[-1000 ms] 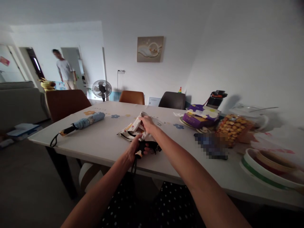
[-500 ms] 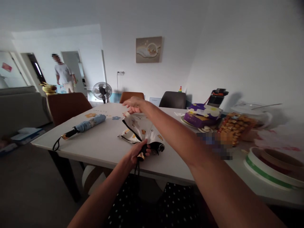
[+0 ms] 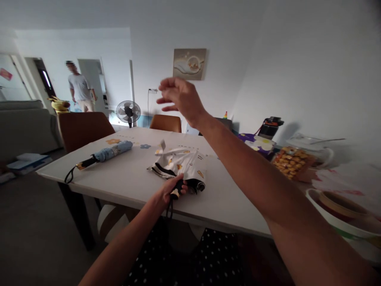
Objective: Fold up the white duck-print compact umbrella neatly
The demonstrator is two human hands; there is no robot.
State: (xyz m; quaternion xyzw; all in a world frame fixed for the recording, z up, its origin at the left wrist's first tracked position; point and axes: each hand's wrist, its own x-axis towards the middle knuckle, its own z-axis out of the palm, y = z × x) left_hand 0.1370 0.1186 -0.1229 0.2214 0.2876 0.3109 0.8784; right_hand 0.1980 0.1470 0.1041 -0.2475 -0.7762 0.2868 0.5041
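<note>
A white umbrella (image 3: 190, 163) with small yellow-brown prints lies loosely folded on the table, its dark lining showing at the edges. My left hand (image 3: 173, 187) is wrapped round its black handle near the front edge, and a wrist strap dangles below. Raised well above the table, my right hand (image 3: 180, 97) has its fingers apart and holds nothing. To the left rests a blue umbrella (image 3: 114, 151), rolled up, with a black handle and a strap loop.
The white table (image 3: 131, 182) has flower prints. On its right side are a purple box (image 3: 256, 143), a snack container (image 3: 293, 162) and nested bowls (image 3: 342, 204). Chairs (image 3: 86, 129) stand around it. A fan (image 3: 128, 111) and a person (image 3: 80, 89) are farther back.
My right hand has let go of the white umbrella's fabric and risen. The fabric flap it held up has dropped onto the rest. My left hand keeps its grip on the handle.
</note>
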